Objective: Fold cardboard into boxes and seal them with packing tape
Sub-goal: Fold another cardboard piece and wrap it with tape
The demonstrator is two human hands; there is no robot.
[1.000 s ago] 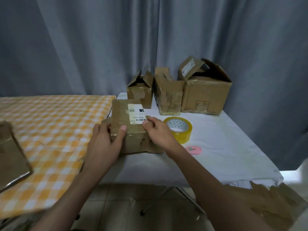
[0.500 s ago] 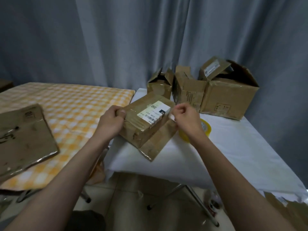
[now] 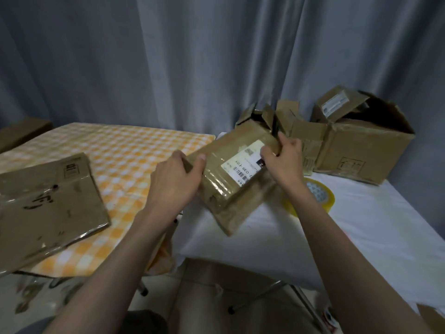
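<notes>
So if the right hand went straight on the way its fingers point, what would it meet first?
Probably the small open box just behind the held box. The right hand points up and away toward it, though depth is unclear.

White-clothed table (image 3: 361, 237) (tape roll (image 3: 320, 195), open boxes (image 3: 361, 150))

Lighting: dim, cool, even indoor light; direction unclear. Shadows: soft, weak, darkest under the desk (image 3: 361, 237) edge and inside the open box (image 3: 366, 145). Glare: pale sheen on the tape covering the flat cardboard (image 3: 48, 201) and the held box (image 3: 231, 174). Sharpness: generally soft; label print only partly legible. Distortion: wide-angle stretching at the edges; forearms loom large at the bottom; curtain (image 3: 168, 56) folds lean.
</notes>
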